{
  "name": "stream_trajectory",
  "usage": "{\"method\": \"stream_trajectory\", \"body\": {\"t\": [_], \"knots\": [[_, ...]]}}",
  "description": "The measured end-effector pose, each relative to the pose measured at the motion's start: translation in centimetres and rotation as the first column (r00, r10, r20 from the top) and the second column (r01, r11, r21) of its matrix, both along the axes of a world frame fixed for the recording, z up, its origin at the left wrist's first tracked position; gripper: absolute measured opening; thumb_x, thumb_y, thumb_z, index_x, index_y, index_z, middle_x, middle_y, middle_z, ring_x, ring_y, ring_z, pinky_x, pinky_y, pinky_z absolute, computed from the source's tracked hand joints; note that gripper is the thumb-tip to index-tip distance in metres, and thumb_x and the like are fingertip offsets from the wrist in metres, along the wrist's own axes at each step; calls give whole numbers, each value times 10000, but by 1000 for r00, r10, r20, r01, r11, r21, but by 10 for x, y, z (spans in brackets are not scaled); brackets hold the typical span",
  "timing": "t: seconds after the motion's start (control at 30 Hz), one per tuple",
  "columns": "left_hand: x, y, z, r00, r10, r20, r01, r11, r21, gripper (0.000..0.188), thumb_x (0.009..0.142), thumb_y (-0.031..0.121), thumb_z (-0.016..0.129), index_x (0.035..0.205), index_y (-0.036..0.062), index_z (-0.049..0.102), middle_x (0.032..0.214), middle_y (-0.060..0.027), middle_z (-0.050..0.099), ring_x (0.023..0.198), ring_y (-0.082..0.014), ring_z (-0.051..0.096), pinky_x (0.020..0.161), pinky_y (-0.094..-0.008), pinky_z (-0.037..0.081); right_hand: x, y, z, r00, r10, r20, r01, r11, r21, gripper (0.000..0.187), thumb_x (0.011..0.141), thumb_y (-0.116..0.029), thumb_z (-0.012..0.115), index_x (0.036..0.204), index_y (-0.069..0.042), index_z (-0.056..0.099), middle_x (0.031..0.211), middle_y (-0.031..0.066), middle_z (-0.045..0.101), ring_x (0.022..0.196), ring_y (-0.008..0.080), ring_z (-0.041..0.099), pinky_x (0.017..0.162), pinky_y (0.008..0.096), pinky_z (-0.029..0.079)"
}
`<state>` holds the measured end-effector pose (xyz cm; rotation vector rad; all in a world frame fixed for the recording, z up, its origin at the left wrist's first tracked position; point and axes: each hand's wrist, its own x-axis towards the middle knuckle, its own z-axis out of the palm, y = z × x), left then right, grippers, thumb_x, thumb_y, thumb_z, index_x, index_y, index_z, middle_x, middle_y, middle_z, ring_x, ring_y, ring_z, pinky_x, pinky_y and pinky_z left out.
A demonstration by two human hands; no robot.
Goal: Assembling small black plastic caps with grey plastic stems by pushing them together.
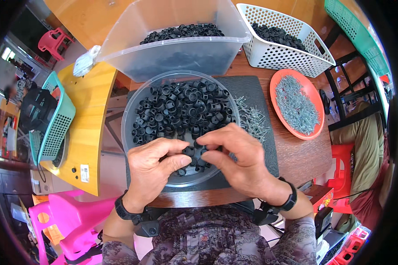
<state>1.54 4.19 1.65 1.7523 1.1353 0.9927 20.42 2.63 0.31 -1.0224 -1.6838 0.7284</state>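
Hollow black rings (pixel 174 115) fill a round clear-plastic tub (pixel 177 181); right hand (pixel 242 160) pinches one; left hand (pixel 149 162) half-curled, hold unclear.

A single head-worn fisheye camera looks steeply down at the hands (pixel 242 158) close below.

We see bright, even light over the counter (pixel 303 154), with deeper shadow below its left edge. Pale glints line the rim of the clear tub (pixel 185 180). Well beyond that left edge, a small window (pixel 7 54) glares white in a dimmer, softer background. The black parts (pixel 181 108) look crisp; straight lines bow, and black fills the frame's corners.
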Motion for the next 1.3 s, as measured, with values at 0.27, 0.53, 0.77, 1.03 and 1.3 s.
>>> {"method": "stream_trajectory", "body": {"t": [0.27, 0.53, 0.77, 1.03, 1.3], "knots": [[-8, -12, -4, 998, -7, 68, 2, 997, 84, 151, 730, 22, 725, 872, -14, 687, 786, -66, 672, 692, -109, 616, 607, -228, 482, -25, -7, -7, 952, 7, -306, -120, 929, -351, 162, 767, 15, 664, 920, -11, 621, 803, 68, 572, 666, 132, 541, 583, 264, 443], [-11, -18, -11, 860, 175, 479, 25, 923, -383, 204, 759, 0, 707, 949, -39, 643, 837, -58, 661, 733, -89, 611, 654, -222, 503, -24, -1, -5, 993, 45, 111, -58, 992, 109, 194, 728, 90, 639, 897, 2, 607, 891, 111, 618, 724, 214, 565, 634, 306, 456], [-12, -16, -7, 995, 71, -67, -54, 973, 223, 223, 703, -29, 719, 904, -30, 622, 723, -86, 612, 622, -130, 601, 538, -238, 463, -25, 1, -11, 950, -97, 295, 14, 963, 269, 190, 702, 64, 660, 869, -6, 602, 872, 114, 617, 731, 262, 555, 628, 330, 448], [-4, -19, -3, 992, 43, -114, -8, 957, 289, 250, 685, -50, 715, 915, -26, 622, 737, -83, 594, 623, -147, 588, 530, -245, 450, -25, -11, -1, 994, 32, -102, -59, 960, -274, 103, 800, 10, 650, 893, 1, 607, 841, 56, 607, 736, 100, 542, 649, 234, 444], [-4, -24, -4, 876, 93, 473, 55, 955, -290, 190, 793, -27, 656, 981, -37, 643, 849, -56, 609, 750, -104, 589, 649, -217, 487, -31, -18, 0, 948, -57, -313, -59, 936, -348, 83, 789, 8, 656, 849, -13, 602, 778, 49, 559, 674, 99, 527, 589, 243, 427]]}}
